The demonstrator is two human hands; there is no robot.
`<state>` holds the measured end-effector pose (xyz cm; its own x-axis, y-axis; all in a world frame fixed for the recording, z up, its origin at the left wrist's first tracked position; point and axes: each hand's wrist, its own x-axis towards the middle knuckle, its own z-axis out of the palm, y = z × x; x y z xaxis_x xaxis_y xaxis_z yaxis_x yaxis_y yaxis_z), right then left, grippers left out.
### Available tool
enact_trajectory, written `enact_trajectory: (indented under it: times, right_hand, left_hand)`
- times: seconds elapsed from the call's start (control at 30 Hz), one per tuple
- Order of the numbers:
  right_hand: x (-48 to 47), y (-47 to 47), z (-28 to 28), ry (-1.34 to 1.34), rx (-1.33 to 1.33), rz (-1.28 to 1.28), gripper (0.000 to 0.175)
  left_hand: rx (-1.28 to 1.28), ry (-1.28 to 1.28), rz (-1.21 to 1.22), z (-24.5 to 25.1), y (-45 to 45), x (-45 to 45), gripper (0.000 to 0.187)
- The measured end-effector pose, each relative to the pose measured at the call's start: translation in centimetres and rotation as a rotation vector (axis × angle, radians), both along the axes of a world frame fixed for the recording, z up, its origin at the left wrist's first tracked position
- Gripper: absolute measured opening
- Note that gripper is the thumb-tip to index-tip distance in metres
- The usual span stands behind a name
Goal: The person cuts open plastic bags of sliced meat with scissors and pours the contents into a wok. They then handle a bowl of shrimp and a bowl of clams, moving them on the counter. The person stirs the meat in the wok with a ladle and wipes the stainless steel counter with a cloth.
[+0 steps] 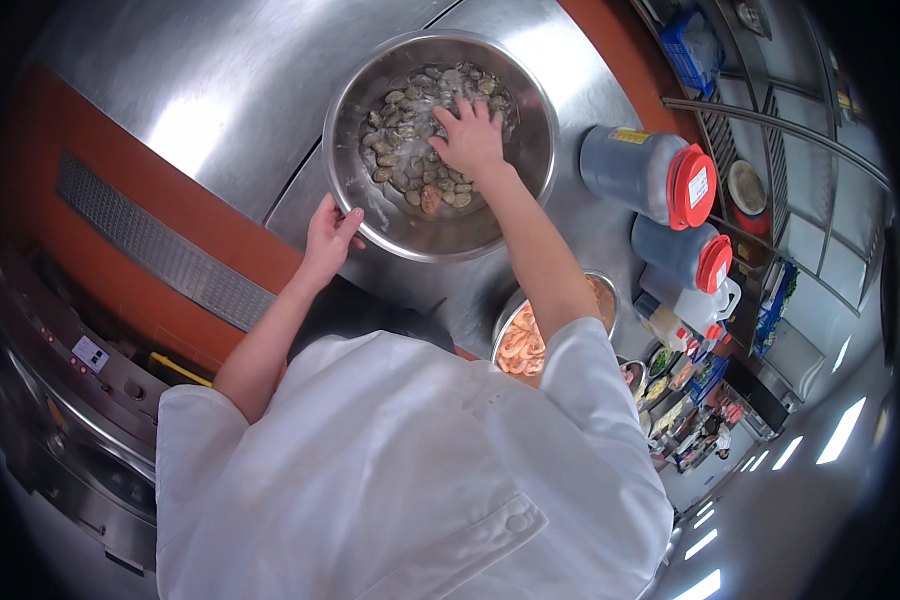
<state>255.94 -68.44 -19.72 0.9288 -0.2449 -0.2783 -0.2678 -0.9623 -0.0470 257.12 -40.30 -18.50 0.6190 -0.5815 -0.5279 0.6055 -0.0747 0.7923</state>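
A large stainless steel bowl (427, 244) stands on the steel counter (270, 112), with many small clams (420, 165) lying in what looks like cloudy liquid. One reddish-brown shell (431, 199) shows near the clams' lower edge. My right hand (474, 136) reaches into the bowl, its fingers spread over the clams. At the bowl's lower left rim is my left hand (331, 236), thumb on top and fingers around the outside, gripping it.
A metal bowl of shrimp (521, 341) stands below my right forearm. Large plastic jars of dark liquid with red lids (691, 187) line the right side, beyond them smaller bottles (667, 322) and food containers. A metal rack (776, 124) is farther right. A person works far off.
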Motion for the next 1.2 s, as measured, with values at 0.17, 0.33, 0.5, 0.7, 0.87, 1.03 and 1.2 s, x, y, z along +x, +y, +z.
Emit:
enact_trajectory:
  times: [0.17, 0.33, 0.5, 0.7, 0.87, 1.03, 1.2]
  right_hand:
    - [-4.1, 1.6, 1.3, 0.004, 0.09, -0.209, 0.056]
    - [-6.9, 5.9, 2.8, 0.038, 0.27, -0.204, 0.06]
    - [-4.6, 9.3, 1.3, -0.091, 0.338, -0.009, 0.059]
    - [0.9, 5.7, -1.0, -0.245, 0.019, 0.135, 0.047]
    - [0.4, 1.5, -0.9, -0.169, -0.093, -0.141, 0.055]
    - [-4.0, 2.2, 0.4, -0.012, 0.078, -0.459, 0.069]
    - [-6.6, 6.9, 1.5, 0.096, 0.262, -0.616, 0.071]
  left_hand:
    - [-0.022, -0.02, 0.019, -0.4, -0.4, -0.1, 0.02]
    - [-0.004, -0.005, 0.023, -0.5, -0.8, 0.0, 0.02]
    - [-0.004, 0.001, 0.005, -0.6, -0.8, 0.4, 0.019]
    - [0.029, -0.029, -0.03, -0.5, -0.8, 0.8, 0.016]
    - [-0.01, -0.019, -0.021, -0.5, -0.9, 1.0, 0.015]
    - [-0.066, -0.013, -0.017, -1.1, -1.2, 1.2, 0.016]
    - [-0.091, 0.008, -0.033, -1.6, -1.6, 1.1, 0.016]
